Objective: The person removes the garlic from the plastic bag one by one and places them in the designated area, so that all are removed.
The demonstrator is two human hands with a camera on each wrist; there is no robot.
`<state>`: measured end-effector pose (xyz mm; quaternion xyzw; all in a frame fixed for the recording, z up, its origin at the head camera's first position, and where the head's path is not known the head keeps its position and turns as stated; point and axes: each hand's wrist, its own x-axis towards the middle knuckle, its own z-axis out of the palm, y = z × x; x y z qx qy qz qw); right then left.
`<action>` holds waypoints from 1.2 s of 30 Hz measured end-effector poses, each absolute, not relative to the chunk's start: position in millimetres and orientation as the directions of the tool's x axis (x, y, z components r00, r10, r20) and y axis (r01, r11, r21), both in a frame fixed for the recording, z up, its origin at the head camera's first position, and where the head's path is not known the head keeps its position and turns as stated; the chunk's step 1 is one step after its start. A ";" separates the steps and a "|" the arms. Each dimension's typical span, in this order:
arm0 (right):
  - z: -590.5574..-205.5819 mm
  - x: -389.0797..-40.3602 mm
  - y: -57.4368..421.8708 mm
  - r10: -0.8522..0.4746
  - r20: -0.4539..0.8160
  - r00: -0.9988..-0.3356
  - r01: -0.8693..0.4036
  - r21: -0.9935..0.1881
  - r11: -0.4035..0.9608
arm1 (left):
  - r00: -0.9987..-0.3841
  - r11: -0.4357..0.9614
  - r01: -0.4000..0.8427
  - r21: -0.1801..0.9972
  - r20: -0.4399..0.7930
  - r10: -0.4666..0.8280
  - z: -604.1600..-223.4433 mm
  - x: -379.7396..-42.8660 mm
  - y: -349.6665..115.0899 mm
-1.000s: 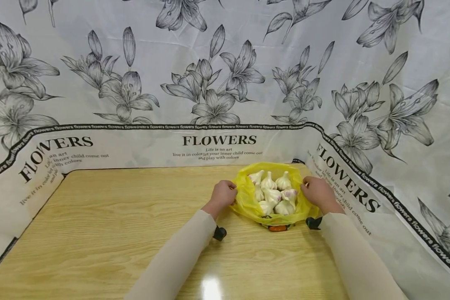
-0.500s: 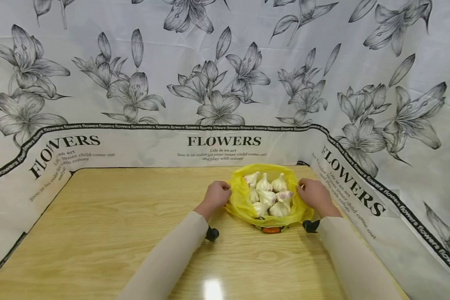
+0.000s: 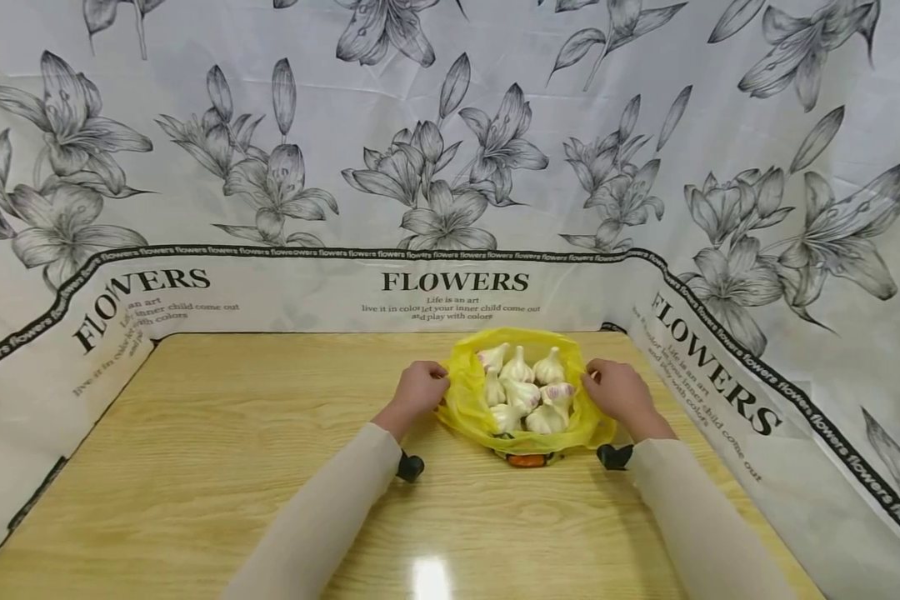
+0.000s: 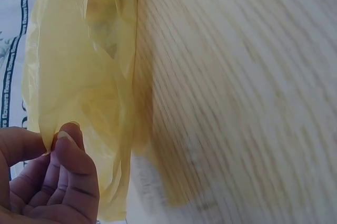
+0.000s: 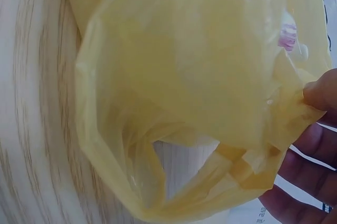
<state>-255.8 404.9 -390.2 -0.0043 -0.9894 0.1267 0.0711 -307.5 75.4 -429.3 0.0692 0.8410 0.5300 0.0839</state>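
Note:
A yellow plastic bag [image 3: 465, 408] stands with its mouth spread on the right part of the table, several white garlic bulbs [image 3: 521, 396] lying inside. Some bulbs carry purple streaks. On the bag's left side my left hand [image 3: 417, 390] pinches the rim between thumb and forefinger, seen closely in the left wrist view. My right hand [image 3: 621, 392] grips the opposite edge; in the right wrist view its thumb and fingers [image 5: 316, 145] hold the gathered plastic, and a loop of the bag hangs below. An orange and dark patch [image 3: 527, 459] shows under the bag's front.
The wood-grain table [image 3: 232, 467] stretches to the left and front. White cloth [image 3: 307, 292] with printed flowers and lettering rises along the back and both sides. The right-hand cloth runs close beside the right arm.
The whole scene, bag and hands included, has shifted; bag and hands now appear farther left in the head view. Both hands keep their hold on the rim, and the garlic stays inside.

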 end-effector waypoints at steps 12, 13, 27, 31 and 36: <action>-395.5 -257.8 378.7 0.008 0.130 -0.991 -0.029 -0.276 0.961 | -0.980 0.441 0.021 0.897 -0.069 0.186 -432.1 -307.1 49.1; -396.3 -258.4 376.8 0.008 0.130 -0.992 -0.028 -0.278 0.960 | -0.981 0.445 0.023 0.895 -0.066 0.183 -432.7 -307.4 46.8; -402.7 -266.3 345.5 -0.009 0.109 -0.994 -0.041 -0.299 0.953 | -0.987 0.468 -0.008 0.883 -0.081 0.136 -441.3 -311.9 13.1; -403.4 -268.3 337.8 -0.021 0.112 -0.994 -0.054 -0.307 0.950 | -0.989 0.488 -0.022 0.872 -0.090 0.117 -443.3 -313.8 4.7; -404.2 -272.6 326.6 -0.040 0.128 -0.991 -0.078 -0.305 0.949 | -0.992 0.509 -0.015 0.861 -0.076 0.099 -442.8 -314.2 -5.3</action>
